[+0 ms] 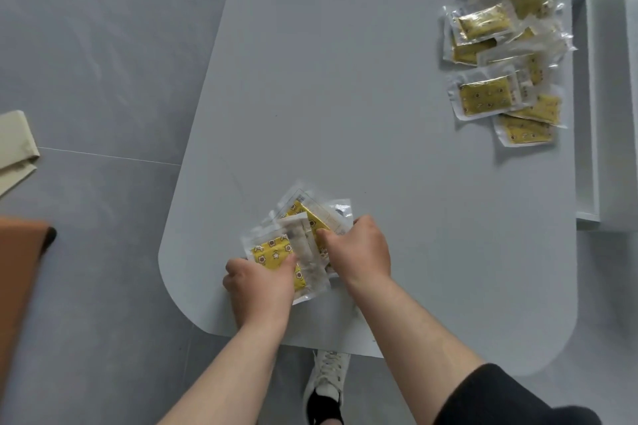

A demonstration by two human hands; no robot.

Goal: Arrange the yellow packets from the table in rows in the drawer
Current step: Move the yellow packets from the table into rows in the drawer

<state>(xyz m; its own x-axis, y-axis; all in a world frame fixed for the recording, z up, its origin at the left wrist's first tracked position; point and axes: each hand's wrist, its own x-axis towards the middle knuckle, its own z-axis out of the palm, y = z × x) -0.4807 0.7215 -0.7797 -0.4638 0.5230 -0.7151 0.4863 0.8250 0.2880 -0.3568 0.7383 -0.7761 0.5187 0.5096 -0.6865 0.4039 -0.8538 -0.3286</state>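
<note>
Low in the frame, the left hand (263, 281) and right hand (359, 254) grip a small bunch of yellow packets (297, 241) on the table (345, 97), while a heap of packets (504, 41) lies upper right beside a white drawer (612, 97).

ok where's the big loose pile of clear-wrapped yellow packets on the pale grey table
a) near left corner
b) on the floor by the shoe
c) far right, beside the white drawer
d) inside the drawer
c: the loose pile of clear-wrapped yellow packets lies at the far right edge of the pale grey table, next to the white drawer.
</note>
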